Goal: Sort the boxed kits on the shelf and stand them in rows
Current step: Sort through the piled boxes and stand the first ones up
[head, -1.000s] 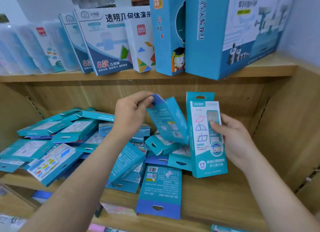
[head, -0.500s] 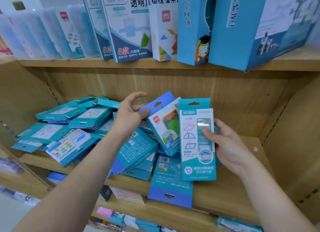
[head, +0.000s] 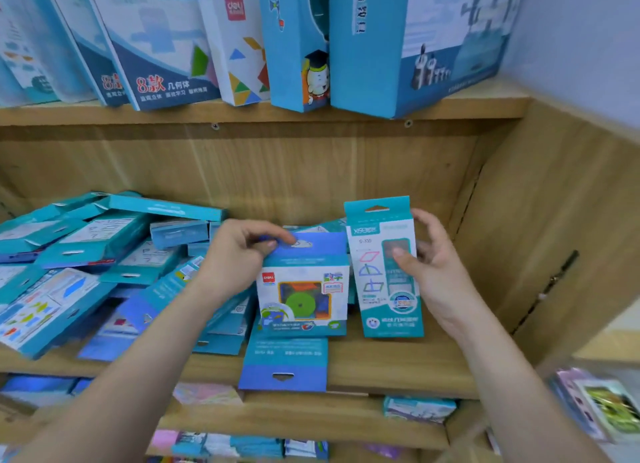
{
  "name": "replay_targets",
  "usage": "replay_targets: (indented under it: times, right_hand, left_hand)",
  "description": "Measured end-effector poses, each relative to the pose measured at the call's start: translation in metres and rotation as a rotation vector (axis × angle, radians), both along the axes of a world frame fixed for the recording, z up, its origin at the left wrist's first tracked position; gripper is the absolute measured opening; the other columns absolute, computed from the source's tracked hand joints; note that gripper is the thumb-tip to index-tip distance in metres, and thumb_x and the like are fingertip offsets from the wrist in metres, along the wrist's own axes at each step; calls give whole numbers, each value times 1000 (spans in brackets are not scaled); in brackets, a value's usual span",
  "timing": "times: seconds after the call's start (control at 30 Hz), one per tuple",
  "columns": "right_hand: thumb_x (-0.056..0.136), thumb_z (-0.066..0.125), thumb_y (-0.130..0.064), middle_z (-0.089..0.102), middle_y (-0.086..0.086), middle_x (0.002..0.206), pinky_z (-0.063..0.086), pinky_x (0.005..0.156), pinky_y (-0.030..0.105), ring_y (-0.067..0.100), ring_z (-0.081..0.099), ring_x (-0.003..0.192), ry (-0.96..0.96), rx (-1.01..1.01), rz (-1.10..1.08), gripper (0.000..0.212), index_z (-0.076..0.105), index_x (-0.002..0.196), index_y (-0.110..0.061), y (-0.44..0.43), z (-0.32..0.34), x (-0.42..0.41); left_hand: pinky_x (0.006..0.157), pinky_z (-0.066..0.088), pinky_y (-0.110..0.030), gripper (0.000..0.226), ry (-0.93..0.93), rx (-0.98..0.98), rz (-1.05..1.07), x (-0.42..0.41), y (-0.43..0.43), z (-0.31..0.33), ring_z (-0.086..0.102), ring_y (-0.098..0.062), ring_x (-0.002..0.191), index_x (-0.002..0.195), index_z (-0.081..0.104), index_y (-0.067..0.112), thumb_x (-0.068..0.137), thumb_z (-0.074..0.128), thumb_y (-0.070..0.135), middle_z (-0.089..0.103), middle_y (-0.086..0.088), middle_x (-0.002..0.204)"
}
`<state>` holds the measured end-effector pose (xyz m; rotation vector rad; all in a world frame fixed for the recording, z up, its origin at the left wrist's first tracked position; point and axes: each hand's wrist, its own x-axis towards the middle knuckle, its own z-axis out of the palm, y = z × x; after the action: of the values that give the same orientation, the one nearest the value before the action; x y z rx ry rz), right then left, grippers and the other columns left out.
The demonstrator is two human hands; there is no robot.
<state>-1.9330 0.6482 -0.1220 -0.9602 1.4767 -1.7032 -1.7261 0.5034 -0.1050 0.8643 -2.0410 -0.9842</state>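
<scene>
Here left hand (head: 238, 256) pinches the deli kit (head: 303, 301); right hand (head: 438, 275) grips the teal kit (head: 374, 289), seemingly marked S-335.

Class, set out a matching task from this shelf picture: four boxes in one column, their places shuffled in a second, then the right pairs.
Boxes
1. tall teal kit
2. green-disc kit
3. white tangram box
4. blue-backed kit

Places
A. standing on the upper shelf
B. held by the right hand
C. lying flat, front edge of the middle shelf
D. pinched at its top by the left hand

Pairs: 1-B, 2-D, 3-A, 4-C
</scene>
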Motion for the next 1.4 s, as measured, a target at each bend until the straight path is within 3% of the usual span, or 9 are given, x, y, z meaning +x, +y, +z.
replay_targets:
  times: [0.17, 0.3, 0.47, 0.6, 0.77, 0.9, 1.07, 1.2, 1.4]
  right_hand:
    - [93, 55, -4, 67, -20, 96, 56, 83, 36, 1, 65, 96, 321, 28, -52, 82, 15, 133, -64, 6, -11, 13]
    - [92, 57, -7, 59, -39, 93, 54, 84, 32, -16, 55, 99, 451, 75, -47, 83, 14, 135, -62, 10, -9, 10]
    - [89, 62, -7, 63, -24, 104, 55, 79, 27, -2, 55, 107, 483, 134, -39, 80, 22, 132, -62, 15, -6, 0]
    - [86, 64, -2, 62, -18, 111, 47, 64, 6, -8, 55, 102, 466, 129, -19, 72, 35, 130, -52, 22, -8, -7]
    - [85, 62, 2, 57, -22, 110, 47, 70, 5, -15, 52, 102, 507, 108, -22, 67, 42, 126, -47, 35, -6, -10]
    - [88, 60, -3, 56, -14, 117, 48, 82, 12, -6, 53, 106, 504, 79, -262, 64, 39, 133, -43, 39, -8, -21]
    - [89, 59, -7, 39, -8, 138, 38, 107, 31, 5, 39, 127, 375, 225, -363, 75, 20, 147, -35, 43, -33, -38]
    - [89, 56, -4, 42, -10, 136, 40, 91, 22, 10, 45, 120, 220, 286, -324, 73, 23, 145, -37, 32, -50, -50]
    - [94, 50, -10, 50, -8, 130, 39, 100, 28, 11, 51, 116, -62, 133, -320, 59, 29, 145, -30, -5, -36, -68]
  left_hand:
    - [58, 46, -10, 44, -69, -153, 13, 4, 5, -15, 58, 0, 83, 74, 72, 18, 84, 47, -17, 64, 6, 87]
    - [82, 37, -16, 21, -231, -432, 25, 7, 7, -12, 49, -10, 96, 79, 74, 24, 77, 55, 14, 57, 11, 94]
    - [95, 41, -38, 35, -307, -651, -56, -7, 25, -5, 48, -19, 109, 108, 64, 21, 79, 57, 40, 55, 3, 115]
    - [101, 39, -45, 60, -399, -763, -73, -21, 37, -9, 44, -22, 120, 131, 44, 22, 81, 58, 51, 48, 1, 131]
    - [97, 42, -32, 77, -394, -430, -188, -67, 62, 20, 50, -13, 114, 137, 28, 38, 76, 73, 42, 55, 7, 128]
    - [83, 48, -33, 38, -484, -409, -182, -116, 62, 31, 62, -17, 99, 111, 59, 31, 76, 74, 39, 70, 6, 104]
    - [86, 47, -32, 39, -443, -367, -114, -181, 40, 31, 61, -23, 106, 114, 62, 21, 78, 74, 30, 68, -4, 113]
    - [86, 47, -34, 39, -459, -385, -93, -232, 25, 18, 60, -30, 108, 120, 58, 14, 83, 68, 21, 65, -12, 117]
    - [86, 47, -36, 46, -319, -409, 33, -260, 10, 4, 59, -36, 101, 125, 50, 11, 81, 64, 8, 52, -18, 121]
